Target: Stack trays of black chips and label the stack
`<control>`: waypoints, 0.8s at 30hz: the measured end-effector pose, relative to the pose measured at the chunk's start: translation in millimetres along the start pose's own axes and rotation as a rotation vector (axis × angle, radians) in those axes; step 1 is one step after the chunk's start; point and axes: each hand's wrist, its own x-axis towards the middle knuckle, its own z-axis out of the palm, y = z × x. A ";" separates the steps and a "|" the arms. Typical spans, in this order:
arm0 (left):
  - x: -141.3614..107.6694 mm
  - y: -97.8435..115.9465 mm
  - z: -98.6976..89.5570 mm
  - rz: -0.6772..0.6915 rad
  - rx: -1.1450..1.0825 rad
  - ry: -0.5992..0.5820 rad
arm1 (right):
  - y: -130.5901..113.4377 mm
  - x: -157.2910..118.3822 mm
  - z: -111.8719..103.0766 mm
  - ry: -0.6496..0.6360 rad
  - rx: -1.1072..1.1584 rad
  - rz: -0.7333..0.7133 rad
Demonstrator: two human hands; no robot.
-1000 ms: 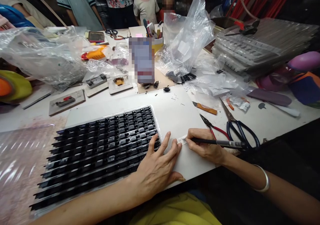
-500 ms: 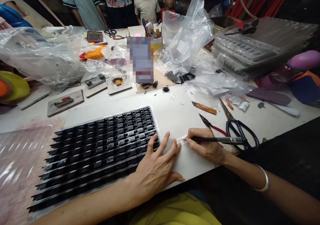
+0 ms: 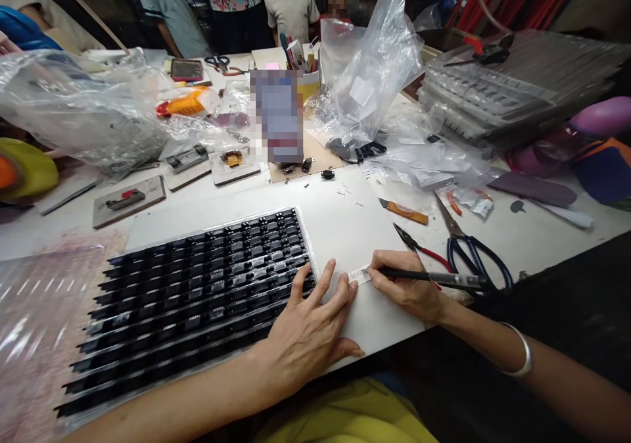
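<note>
In the head view my right hand [image 3: 407,286] pinches a black pen [image 3: 434,277], its tip on a small white paper slip [image 3: 359,276] that carries handwriting. My left hand [image 3: 315,318] lies with fingers spread. Its fingertips touch the slip's left end, and the other fingers reach the edge of a clear plastic tray [image 3: 306,239]. Rows of small black parts [image 3: 211,285] with fine metal pins fill this tray. Both hands rest on a white board [image 3: 345,229]. Just beyond my right hand lie red-handled pliers [image 3: 434,257] and large dark-handled scissors [image 3: 473,249].
An orange utility knife [image 3: 404,211] and a few thin pins [image 3: 344,191] lie farther back. Behind are plastic bags [image 3: 367,81], a pen holder [image 3: 309,87], and stacked clear trays [image 3: 513,88]. Small fixtures [image 3: 129,200] stand at left. Several people [image 3: 290,6] stand across the table.
More handwriting shows on the slip, and the pen tip has moved slightly to the right. My left hand has stayed in place. A person at the back left has shifted.
</note>
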 end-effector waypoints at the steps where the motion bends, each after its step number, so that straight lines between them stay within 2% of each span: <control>1: -0.1 0.0 0.3 -0.001 -0.005 -0.001 | 0.0 -0.1 0.1 0.004 -0.003 0.000; 19: -0.4 0.4 0.7 -0.001 -0.003 -0.006 | -3.5 0.9 0.5 -0.002 0.011 -0.004; 24: 1.5 0.1 1.5 -0.001 -0.010 -0.022 | -1.2 4.0 -9.0 0.025 0.057 0.039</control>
